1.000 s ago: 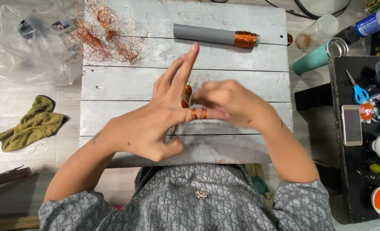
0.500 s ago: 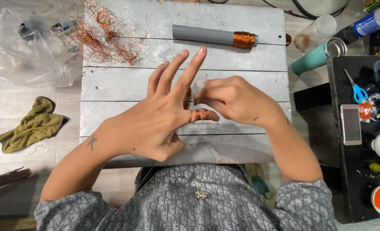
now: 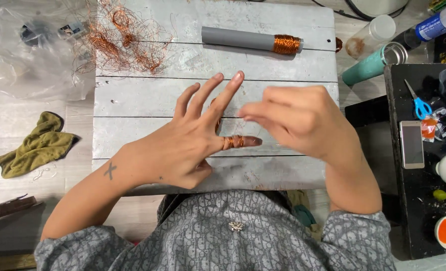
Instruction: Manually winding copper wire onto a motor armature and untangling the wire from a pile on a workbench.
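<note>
Left hand (image 3: 183, 145) splayed, copper-wire coil (image 3: 233, 142) around finger; right hand (image 3: 296, 120) pinched, contents unclear.

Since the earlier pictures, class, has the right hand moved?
Yes. The right hand has pulled away to the right of the wire-wrapped finger, judged against the grey tube, which lies unmoved on the board.

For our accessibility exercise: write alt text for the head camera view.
Copper wire coil wraps the left hand index finger over a grey plank board; the right hand pinches beside it. A wire-wound grey tube lies beyond.
</note>
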